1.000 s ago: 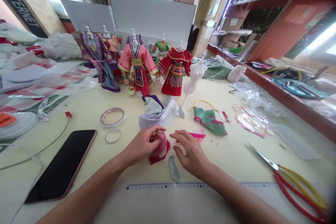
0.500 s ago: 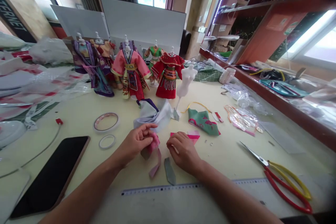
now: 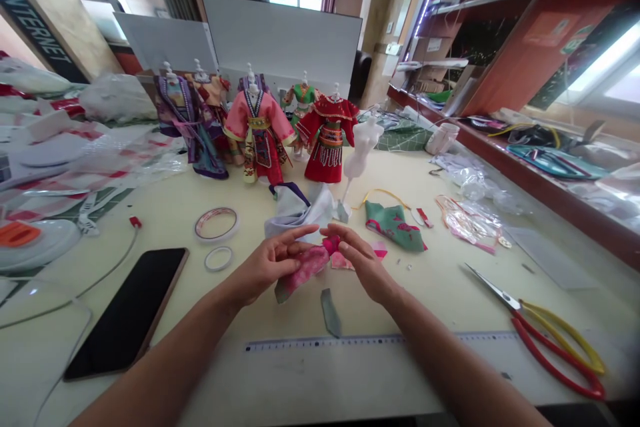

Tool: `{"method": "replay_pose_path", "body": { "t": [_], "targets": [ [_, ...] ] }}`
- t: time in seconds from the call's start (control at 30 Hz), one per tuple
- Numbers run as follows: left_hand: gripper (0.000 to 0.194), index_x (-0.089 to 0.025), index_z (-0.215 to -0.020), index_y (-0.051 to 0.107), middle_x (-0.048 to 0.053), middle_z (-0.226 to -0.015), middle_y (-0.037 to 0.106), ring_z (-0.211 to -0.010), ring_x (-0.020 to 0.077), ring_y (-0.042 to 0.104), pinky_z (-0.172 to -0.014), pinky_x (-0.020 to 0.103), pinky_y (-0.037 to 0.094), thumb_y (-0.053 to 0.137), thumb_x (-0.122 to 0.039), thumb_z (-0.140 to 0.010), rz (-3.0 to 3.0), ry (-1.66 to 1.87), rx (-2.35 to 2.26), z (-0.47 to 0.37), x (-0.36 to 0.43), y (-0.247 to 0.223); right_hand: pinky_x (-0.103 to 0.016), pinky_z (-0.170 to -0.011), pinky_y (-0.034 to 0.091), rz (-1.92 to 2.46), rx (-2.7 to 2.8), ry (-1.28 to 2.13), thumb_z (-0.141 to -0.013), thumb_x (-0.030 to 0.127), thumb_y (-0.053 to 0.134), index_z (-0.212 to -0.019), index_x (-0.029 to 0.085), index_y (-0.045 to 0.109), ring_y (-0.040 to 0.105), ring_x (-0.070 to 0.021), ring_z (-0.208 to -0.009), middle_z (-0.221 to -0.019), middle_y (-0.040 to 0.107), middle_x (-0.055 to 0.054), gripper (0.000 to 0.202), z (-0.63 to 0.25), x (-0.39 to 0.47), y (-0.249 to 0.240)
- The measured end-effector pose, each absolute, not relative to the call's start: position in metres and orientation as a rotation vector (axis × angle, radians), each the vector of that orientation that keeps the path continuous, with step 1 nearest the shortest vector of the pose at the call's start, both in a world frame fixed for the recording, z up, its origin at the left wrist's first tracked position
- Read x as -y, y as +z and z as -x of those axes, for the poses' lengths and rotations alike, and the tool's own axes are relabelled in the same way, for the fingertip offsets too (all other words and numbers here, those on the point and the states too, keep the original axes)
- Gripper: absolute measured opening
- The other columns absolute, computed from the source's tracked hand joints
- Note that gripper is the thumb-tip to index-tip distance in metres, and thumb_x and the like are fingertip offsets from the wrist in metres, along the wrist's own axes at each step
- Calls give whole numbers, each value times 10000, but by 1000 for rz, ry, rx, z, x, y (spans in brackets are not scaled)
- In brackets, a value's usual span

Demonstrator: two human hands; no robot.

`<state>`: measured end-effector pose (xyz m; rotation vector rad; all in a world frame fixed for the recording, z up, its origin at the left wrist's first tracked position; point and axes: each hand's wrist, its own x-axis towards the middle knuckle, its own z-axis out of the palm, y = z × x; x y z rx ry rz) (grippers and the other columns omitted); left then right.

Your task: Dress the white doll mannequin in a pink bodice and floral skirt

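Note:
My left hand [image 3: 267, 265] pinches a small pink patterned fabric piece [image 3: 307, 265] between thumb and fingers, its lower end showing grey-green. At the other end of that cloth, my right hand [image 3: 364, 265] closes its fingertips on a bright pink part. Flat on the table below the hands lies a narrow grey-green fabric scrap [image 3: 331, 313]. Partly behind my right hand are pink fabric scraps [image 3: 379, 250]. Pale grey-white cloth [image 3: 295, 210] with a dark purple edge is bunched just beyond my hands.
Scissors [image 3: 517, 307] lie at right, a ruler [image 3: 350, 341] along the front. A phone [image 3: 127, 310] and tape roll [image 3: 216, 224] are at left. Green floral fabric [image 3: 395, 223] lies near a bare white mannequin [image 3: 361, 150]. Several dressed mini mannequins, one in red [image 3: 327, 140], stand behind.
My right hand has come in to the pink fabric, which is now stretched between both hands. The dangling pink strip no longer shows. The whole view has shifted slightly.

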<state>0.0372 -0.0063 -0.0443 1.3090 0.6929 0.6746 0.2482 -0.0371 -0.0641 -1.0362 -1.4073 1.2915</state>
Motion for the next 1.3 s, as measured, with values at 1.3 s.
{"method": "replay_pose_path", "body": {
  "t": [1.3],
  "targets": [
    [565, -187, -1297, 439, -32, -714, 551, -620, 88, 480, -541, 203, 338, 558, -123, -748, -1301, 609, -786, -47, 10, -49, -218, -486, 417, 826, 1084, 1374, -776, 198, 638, -1188, 210, 508, 662, -205, -804, -987, 670, -82, 432, -258, 41, -53]
  ]
}}
